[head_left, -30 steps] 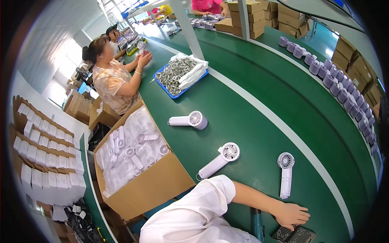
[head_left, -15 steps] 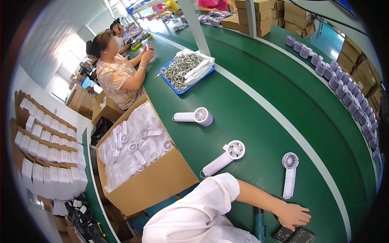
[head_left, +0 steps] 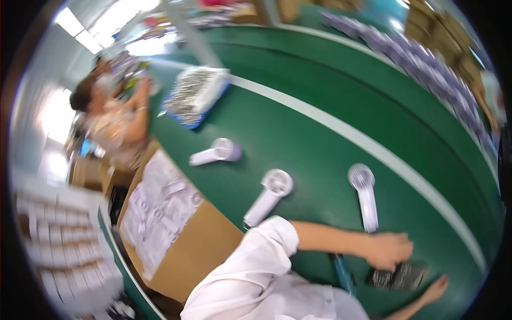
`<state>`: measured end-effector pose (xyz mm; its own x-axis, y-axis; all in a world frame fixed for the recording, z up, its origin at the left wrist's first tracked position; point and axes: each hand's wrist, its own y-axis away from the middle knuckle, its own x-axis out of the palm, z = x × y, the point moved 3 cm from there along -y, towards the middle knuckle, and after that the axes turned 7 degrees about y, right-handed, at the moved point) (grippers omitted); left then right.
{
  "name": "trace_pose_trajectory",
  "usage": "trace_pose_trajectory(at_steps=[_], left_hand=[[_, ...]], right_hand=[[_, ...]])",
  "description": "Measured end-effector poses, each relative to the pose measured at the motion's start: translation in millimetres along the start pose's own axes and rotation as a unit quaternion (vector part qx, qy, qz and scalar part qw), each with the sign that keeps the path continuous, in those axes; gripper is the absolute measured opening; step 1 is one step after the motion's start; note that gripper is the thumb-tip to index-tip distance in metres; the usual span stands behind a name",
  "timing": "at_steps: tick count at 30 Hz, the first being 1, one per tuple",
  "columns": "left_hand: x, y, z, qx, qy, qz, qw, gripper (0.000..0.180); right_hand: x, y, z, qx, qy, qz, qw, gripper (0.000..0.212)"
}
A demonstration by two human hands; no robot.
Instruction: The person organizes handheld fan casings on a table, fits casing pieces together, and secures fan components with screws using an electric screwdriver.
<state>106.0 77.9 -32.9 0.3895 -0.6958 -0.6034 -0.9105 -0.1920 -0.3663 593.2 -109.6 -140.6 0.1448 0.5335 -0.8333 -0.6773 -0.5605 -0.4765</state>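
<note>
Dark packet under left hand, fan-filled carton

Open green belt beyond three white fans; cardboard box blocks the left, blue tray farther up.

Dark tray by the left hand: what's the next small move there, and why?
Probably settle the left hand onto the dark tray and grip it: the hand lies at its upper edge, the right hand is just beside it, and blur hides any grasp.
</note>
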Motion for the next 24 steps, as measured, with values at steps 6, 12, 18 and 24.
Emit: trace_pose_trajectory(at_steps=[6,12,18,24], left_hand=[[8.6,3.4,9.2,0.023,-0.069,-0.035,0.997,0.053],[9.2,6.1,1.0,0.005,-0.072,-0.009,0.997,0.052],[-1.4,5.9,-8.1,-0.003,-0.084,0.031,0.996,0.051],[-6.4,1.6,-8.5,0.001,-0.087,0.033,0.996,0.047]], right_hand=[[-43.7,7.8,90.3,0.046,0.001,-0.006,0.999,0.029],[-47.4,23.3,103.5,0.057,-0.016,-0.035,0.998,0.024],[-60.3,26.8,129.6,0.068,-0.028,-0.045,0.996,0.021],[-65.5,25.8,146.9,0.093,-0.036,-0.058,0.993,0.019]])
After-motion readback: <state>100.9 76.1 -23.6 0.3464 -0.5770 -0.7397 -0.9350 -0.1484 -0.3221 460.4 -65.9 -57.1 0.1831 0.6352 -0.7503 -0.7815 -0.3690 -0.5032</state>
